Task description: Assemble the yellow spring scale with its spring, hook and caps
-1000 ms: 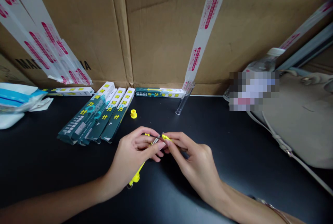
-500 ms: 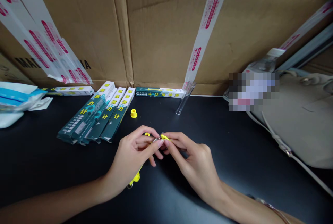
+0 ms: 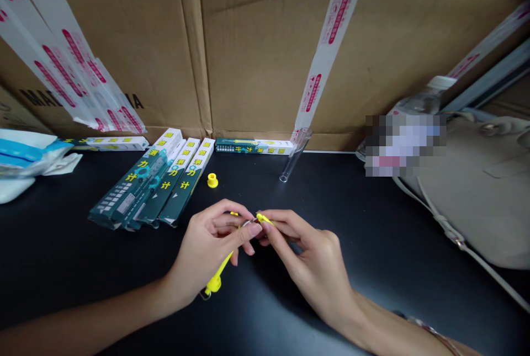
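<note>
My left hand (image 3: 209, 256) is closed, thumb and forefinger pinching a thin metal wire or spring end (image 3: 248, 222). Below that palm a yellow plastic rod (image 3: 215, 283) of a spring scale sticks out, with a metal ring at its lower end; the hand hides its middle. My right hand (image 3: 312, 256) pinches a small yellow plastic piece (image 3: 263, 218) between thumb and fingers. The fingertips of both hands meet where the metal touches or nearly touches this piece. Further back, a yellow flanged cap (image 3: 212, 180) stands on the black table (image 3: 265, 312), near a clear tube (image 3: 293, 158).
Several green-and-white spring scale boxes (image 3: 143, 179) lie to the left, and another box (image 3: 253, 146) lies along the cardboard wall (image 3: 256, 58). A blue-and-white packet (image 3: 31, 152) is far left. At right are a plastic bottle (image 3: 424, 101) and a beige bag (image 3: 476, 196).
The yellow rod beneath my left hand shows more of its length, the hand having tilted slightly. Both hands keep their pinch at almost the same spot.
</note>
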Available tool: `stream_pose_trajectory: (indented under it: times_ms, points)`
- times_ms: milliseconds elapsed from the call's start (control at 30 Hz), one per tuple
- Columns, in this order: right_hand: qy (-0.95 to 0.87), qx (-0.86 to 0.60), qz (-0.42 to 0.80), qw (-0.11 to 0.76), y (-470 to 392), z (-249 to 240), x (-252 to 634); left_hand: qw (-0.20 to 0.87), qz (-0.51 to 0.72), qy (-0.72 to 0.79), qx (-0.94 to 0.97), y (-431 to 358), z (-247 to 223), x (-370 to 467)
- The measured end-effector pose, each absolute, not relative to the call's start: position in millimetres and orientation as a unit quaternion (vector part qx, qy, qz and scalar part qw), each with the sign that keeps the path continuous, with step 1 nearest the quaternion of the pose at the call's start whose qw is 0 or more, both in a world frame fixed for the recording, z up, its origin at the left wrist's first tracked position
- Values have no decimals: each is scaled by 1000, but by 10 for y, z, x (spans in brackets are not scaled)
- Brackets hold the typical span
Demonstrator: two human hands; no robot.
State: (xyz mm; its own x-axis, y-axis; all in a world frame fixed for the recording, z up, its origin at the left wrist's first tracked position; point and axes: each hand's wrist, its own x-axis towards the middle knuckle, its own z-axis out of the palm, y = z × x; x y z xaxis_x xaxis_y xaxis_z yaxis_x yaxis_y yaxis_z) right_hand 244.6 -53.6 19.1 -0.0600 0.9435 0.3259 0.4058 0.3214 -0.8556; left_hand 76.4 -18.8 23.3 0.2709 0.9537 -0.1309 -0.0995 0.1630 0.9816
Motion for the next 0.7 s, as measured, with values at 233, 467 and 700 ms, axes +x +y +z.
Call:
stream_pose_trajectory:
  times_ms: [233,467,700]
  points:
    - [-664,-507,299,462,-550,177,2442,637,424,424,485,-189,226,729]
    - [-670,-501,293,464,-544,186,2447,641,421,413,490,-162,217,714]
    - [-675,-493,292,464,-551,192,2454,645,411,422,488,-174,235,730]
